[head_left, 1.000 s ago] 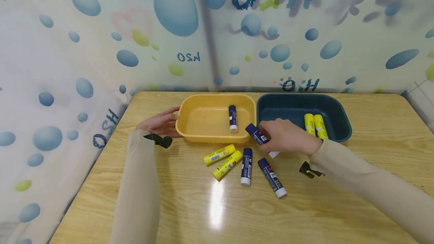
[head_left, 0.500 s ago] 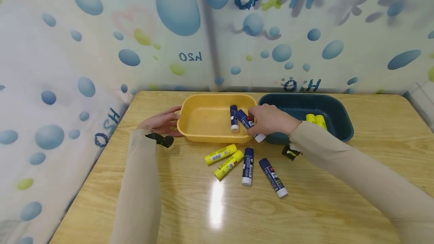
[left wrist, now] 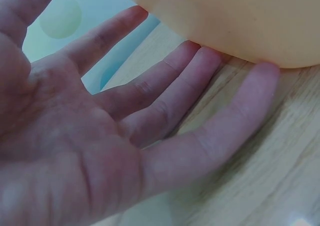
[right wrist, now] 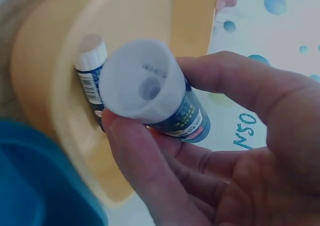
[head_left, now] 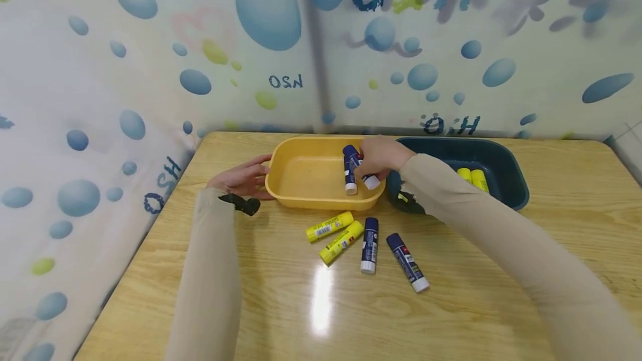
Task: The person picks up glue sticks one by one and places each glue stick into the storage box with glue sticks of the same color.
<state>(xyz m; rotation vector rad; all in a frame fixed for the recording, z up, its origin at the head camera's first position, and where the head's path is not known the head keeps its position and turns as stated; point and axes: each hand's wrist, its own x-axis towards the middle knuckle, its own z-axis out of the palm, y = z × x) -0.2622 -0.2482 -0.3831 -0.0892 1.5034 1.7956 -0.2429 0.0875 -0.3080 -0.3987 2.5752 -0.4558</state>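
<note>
Fingers (right wrist: 142, 161) of the right hand (head_left: 383, 155) pinch a navy-and-white plastic glue stick (right wrist: 159, 93), whose slipping might knock its twin (right wrist: 91, 85) beside them.

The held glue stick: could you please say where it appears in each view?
Head: glue stick, just right of centre, at the right end of the yellow tub.
Left wrist: not in it.
Right wrist: near centre, white end toward the camera.
Shared landmark: yellow tub, in all three.

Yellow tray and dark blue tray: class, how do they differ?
One blue glue stick lies in the yellow tray; the dark blue tray shows two yellow glue sticks. The left hand touches the yellow tray, not the dark blue tray. Both are open-topped with rounded corners.
</note>
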